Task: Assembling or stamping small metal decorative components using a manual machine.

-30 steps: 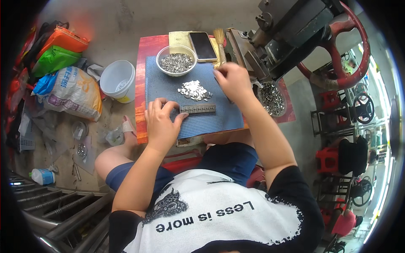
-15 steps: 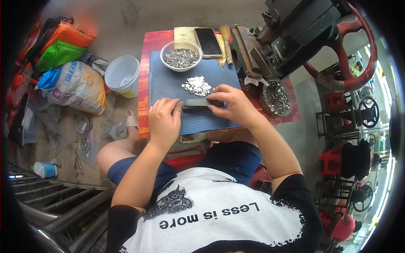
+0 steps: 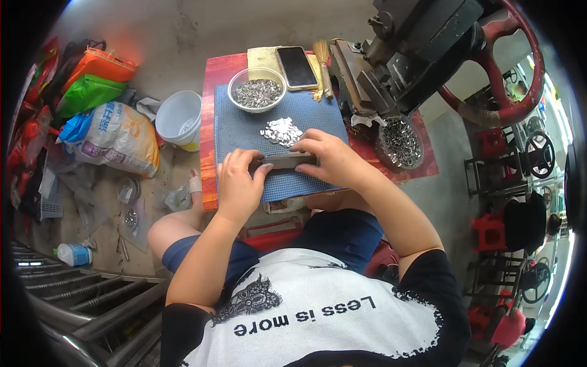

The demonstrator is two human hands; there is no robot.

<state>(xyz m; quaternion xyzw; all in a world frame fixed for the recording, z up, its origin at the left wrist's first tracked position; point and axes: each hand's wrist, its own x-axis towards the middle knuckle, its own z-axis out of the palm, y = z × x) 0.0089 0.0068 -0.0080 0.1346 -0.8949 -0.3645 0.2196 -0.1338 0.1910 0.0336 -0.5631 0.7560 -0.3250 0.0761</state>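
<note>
A dark grey rectangular metal bar (image 3: 285, 161) lies crosswise above the blue textured mat (image 3: 235, 136). My left hand (image 3: 239, 177) grips its left end, thumb along the near side. At the right end, my right hand (image 3: 318, 158) has its fingers curled round the bar. Just beyond the bar is a small heap of shiny silvery-white pieces (image 3: 282, 131) on the mat. Farther back, a clear round bowl (image 3: 231, 92) holds many small grey metal parts (image 3: 260, 94). Whether anything small sits in the bar cannot be made out.
A phone (image 3: 298, 67) and a straw brush (image 3: 323, 64) lie at the table's back. At right stand a hand press with a red wheel (image 3: 483, 116) and a tub of dark metal parts (image 3: 400, 144). A white bucket (image 3: 178, 116) and sacks (image 3: 116, 137) stand left.
The bar now shows a broader, lighter face, apparently tilted. My left thumb has shifted onto its near side, and my right fingers have curled further round its end. The view has shifted slightly.
</note>
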